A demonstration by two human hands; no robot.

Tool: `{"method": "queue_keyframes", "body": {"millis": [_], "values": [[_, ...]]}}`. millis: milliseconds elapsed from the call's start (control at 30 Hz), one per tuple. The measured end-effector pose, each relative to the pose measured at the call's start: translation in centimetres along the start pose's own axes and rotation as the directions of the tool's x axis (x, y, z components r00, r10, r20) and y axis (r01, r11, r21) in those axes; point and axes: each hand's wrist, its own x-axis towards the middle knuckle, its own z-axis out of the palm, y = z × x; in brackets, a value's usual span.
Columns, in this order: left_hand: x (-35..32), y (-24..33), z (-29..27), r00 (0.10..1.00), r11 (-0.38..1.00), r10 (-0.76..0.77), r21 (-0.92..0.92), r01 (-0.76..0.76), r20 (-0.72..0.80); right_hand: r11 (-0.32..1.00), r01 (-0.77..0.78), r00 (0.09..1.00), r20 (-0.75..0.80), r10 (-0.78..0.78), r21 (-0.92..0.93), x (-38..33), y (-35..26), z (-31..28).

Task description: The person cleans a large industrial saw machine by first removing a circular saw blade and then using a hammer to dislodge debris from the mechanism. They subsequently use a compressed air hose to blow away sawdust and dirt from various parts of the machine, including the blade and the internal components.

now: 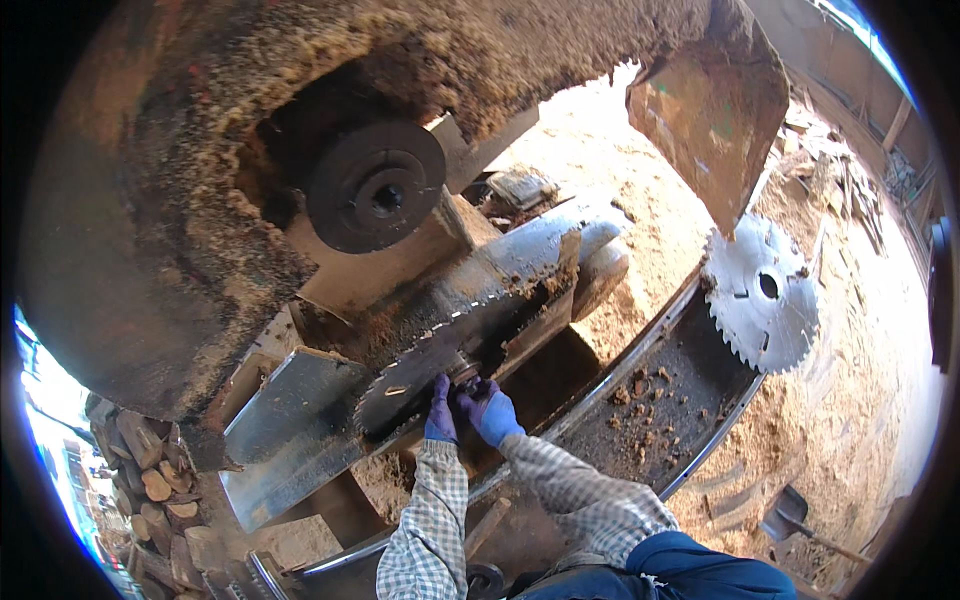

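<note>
My gloved left hand (440, 410) has its fingers bent in against the middle of a dark toothed circular saw blade (410, 375) mounted in the machine. Close beside it, my right hand (490, 411), in a blue and purple glove, curls its fingers at the dark arbor nut (464, 374) at the blade's hub. Both hands work at this hub, and the fingertips are partly hidden. A second saw blade (748, 300), bright and with a round bore, rests at the right on the edge of a metal trough (640, 405).
Overhead hangs a large rusty housing (200, 200) caked with sawdust, with a round flange (376, 187) under it. Metal plates (300, 400) jut out at the left. Stacked logs (155, 485) stand at lower left; a shovel (786, 512) lies on sawdust at lower right.
</note>
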Motion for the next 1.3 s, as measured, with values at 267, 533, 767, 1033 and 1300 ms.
{"method": "queue_keyframes", "body": {"millis": [267, 533, 767, 1033, 1300], "values": [[-2.1, 1.9, 3.4, 0.954, 0.955, -0.295, 0.02, 0.296, -0.058, 0.503, -0.597, 0.788, 0.575, 0.22, 0.625, 0.8, -3.3, -3.9], [-4.8, 5.8, 8.2, 0.953, 0.951, -0.304, -0.049, 0.304, 0.007, 0.45, -0.551, 0.809, 0.318, 0.495, 0.703, 1.5, -0.9, -3.1], [-0.3, -1.1, 1.7, 0.954, 0.913, -0.213, -0.305, 0.272, 0.211, 0.99, 0.084, 0.974, -0.199, -0.106, -0.114, -1.8, -3.7, -2.2], [-0.8, -0.1, 3.1, 0.947, 0.909, -0.279, -0.275, 0.314, 0.158, 0.949, -0.259, 0.966, 0.026, 0.259, 0.181, 0.5, -3.1, -1.6], [-4.4, 3.4, 7.0, 0.941, 0.911, -0.337, -0.255, 0.323, -0.011, 0.503, -0.665, 0.745, 0.439, 0.502, 0.553, -0.3, -6.0, -5.0]]}}
